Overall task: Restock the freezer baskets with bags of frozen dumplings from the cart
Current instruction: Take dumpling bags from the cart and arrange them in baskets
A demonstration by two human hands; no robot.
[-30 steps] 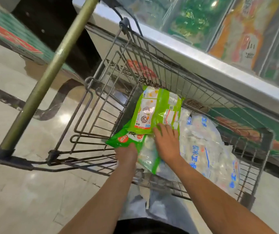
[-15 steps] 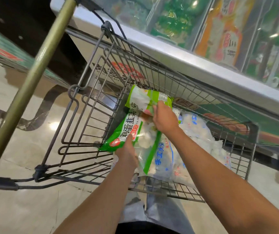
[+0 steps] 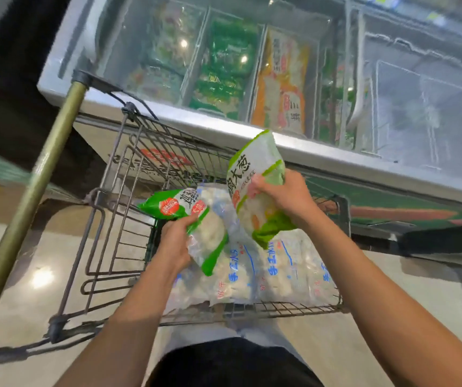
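Your hands sit above the open-topped cart [image 3: 129,169], but the freezer [image 3: 224,129] ahead is covered by frosted glass lids [image 3: 419,107] blocking the baskets.

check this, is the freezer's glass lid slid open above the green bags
No, the freezer lid covers the green bags, which show blurred through its glass with ceiling lights reflected on it.

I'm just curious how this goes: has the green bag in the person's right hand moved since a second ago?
Yes. The green bag in the right hand rose from the cart pile towards the freezer rim.
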